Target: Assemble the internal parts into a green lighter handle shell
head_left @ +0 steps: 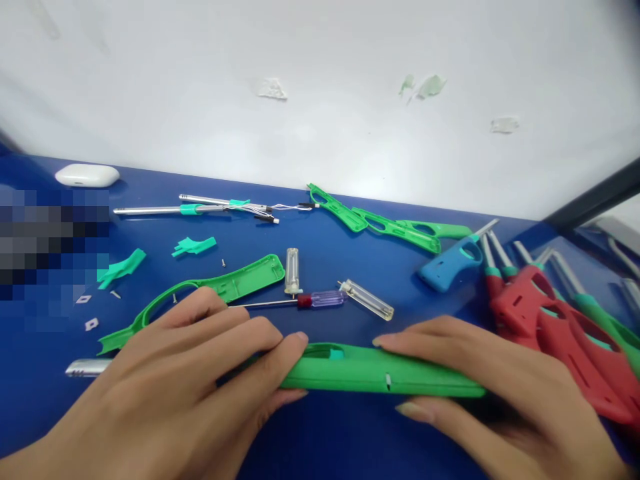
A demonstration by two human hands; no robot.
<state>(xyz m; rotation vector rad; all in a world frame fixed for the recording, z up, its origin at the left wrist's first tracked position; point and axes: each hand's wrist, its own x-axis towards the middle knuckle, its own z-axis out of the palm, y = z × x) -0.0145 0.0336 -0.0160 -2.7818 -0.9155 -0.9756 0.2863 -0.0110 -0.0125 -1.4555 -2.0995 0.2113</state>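
Observation:
A green gas lighter (pixel 370 370) lies lengthwise between my hands, low over the blue table. My left hand (pixel 195 373) is closed around its front part, with the silver barrel tip (pixel 87 367) poking out at the left. My right hand (pixel 500 387) grips the handle end between thumb and fingers. A teal trigger piece shows in the lighter's opening. Just beyond my left hand rests an open green casing half (pixel 250 279). Past the lighter lie a purple-handled screwdriver (pixel 323 299) and two clear fuel tanks (pixel 367 299) (pixel 293 270).
Red lighters (pixel 535 307) and a blue lighter (pixel 450 263) are piled at right. Farther back are green casing halves (pixel 400 229) and silver barrels with wires (pixel 215 204). Teal triggers (pixel 195 245), small screws (pixel 223 263) and a white case (pixel 87 175) lie left. A white wall (pixel 330 140) stands behind.

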